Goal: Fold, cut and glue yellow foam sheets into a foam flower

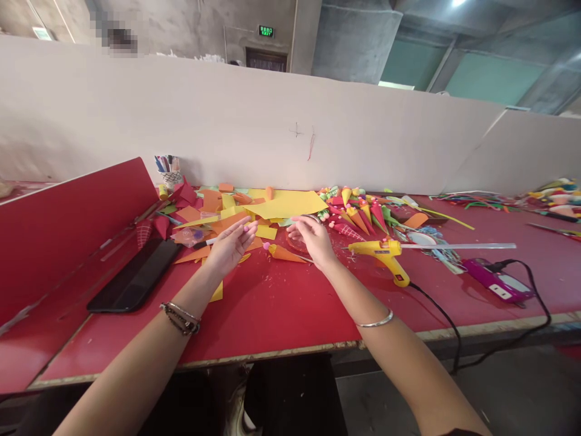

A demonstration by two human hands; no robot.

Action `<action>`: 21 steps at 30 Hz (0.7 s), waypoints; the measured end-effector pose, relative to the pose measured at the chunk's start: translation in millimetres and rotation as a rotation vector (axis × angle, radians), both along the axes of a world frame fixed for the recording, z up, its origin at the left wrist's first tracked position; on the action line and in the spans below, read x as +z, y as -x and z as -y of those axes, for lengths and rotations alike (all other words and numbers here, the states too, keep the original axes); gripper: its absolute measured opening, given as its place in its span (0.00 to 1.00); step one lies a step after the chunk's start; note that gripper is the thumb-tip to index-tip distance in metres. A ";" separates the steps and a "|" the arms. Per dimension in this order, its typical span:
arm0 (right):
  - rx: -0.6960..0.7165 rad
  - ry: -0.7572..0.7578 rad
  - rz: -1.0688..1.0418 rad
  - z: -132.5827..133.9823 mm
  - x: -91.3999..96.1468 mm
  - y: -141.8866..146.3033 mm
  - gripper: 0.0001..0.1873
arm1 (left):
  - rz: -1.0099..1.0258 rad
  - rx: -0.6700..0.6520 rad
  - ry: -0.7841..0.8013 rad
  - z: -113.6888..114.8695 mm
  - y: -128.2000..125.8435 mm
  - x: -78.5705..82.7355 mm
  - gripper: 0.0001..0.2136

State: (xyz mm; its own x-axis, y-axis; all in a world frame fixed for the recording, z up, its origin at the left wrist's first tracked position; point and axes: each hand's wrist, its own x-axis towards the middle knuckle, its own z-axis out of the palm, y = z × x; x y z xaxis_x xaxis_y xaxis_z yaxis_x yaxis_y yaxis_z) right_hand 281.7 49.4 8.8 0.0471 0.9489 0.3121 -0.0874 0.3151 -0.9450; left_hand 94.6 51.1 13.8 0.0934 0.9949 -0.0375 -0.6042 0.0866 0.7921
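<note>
My left hand (230,243) hovers over the red table (281,309) with its fingers stretched out and nothing in them. My right hand (310,238) is just to its right, fingers curled over a round clear dish (296,243); what it pinches, if anything, is hidden. An orange paper cone with a pink ball (282,252) lies between the two hands. Sheets and scraps of orange and yellow paper (284,204) are spread behind the hands.
A yellow glue gun (385,251) with a long glue stick lies right of my right hand, its black cord running off the table edge. Finished paper cones (358,215), a purple power strip (497,281), a black tray (136,275), a pen cup (170,172) and a white partition stand around.
</note>
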 end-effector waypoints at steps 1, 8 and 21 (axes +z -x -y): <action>0.009 -0.001 0.009 0.5 0.0 -0.2 0.12 | 0.008 -0.011 -0.017 -0.2 0.5 -0.4 0.09; 0.040 0.002 0.116 1.4 -3.2 -1.3 0.09 | 0.008 -0.028 -0.143 -4.3 3.3 -7.3 0.06; 0.035 -0.026 0.211 0.3 -6.4 -0.8 0.10 | 0.077 -0.004 -0.166 -7.3 4.2 -8.4 0.08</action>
State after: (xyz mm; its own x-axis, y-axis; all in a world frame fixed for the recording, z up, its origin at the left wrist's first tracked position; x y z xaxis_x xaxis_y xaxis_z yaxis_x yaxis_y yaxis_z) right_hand 282.4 49.1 2.5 -0.0552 0.9402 0.3361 0.1006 0.3401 -0.9350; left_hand 90.5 58.4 5.5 0.0934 0.9865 0.1348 -0.6634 -0.0393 0.7472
